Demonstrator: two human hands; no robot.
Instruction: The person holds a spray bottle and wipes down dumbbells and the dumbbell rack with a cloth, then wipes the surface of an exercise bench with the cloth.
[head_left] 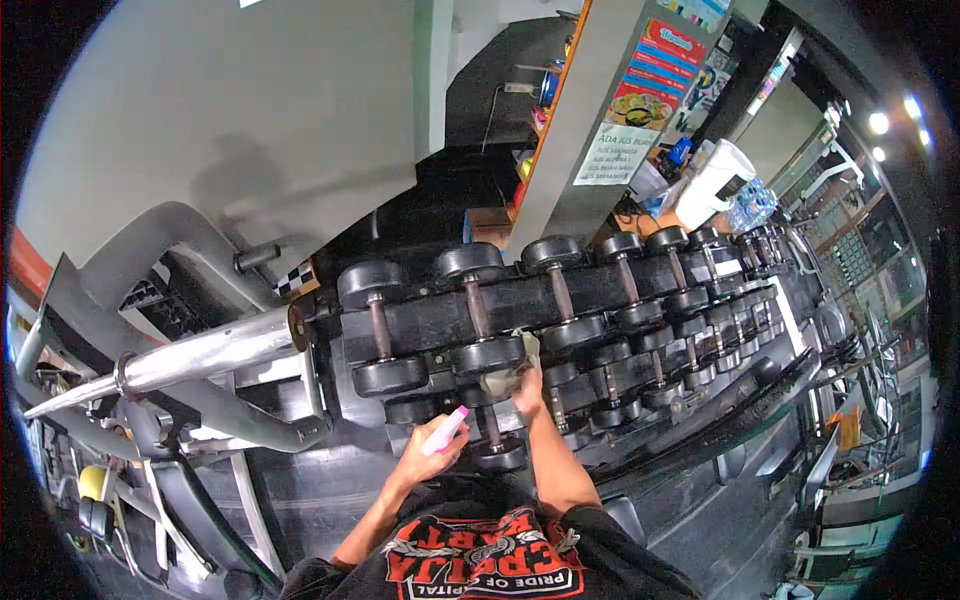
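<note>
The person's left hand (426, 462) gripped a white, pink-capped bottle (440, 436). Apart from it, the right hand (528, 393) clasped a beige cloth (532, 352) beside a black, round-headed dumbbell (478, 308) on the black rack (430, 323).

Far side, grey pillar (580, 120): white paper sheet (612, 157) in dark lettering. Top line, largest, reads "ADA JUS BUAH". Smaller lines beneath start with "JUS"; one looks like "JUS MANGGA", another like "JUS ALPUKAT", the rest faint. Directly above it, red poster (655, 75): heading in script, probably "Warmindo", finer print too small for me. Near side, black shirt (488, 555): "PRIDE OF CAPITAL", with "ERSIJA" in larger letters, partly folded.
</note>
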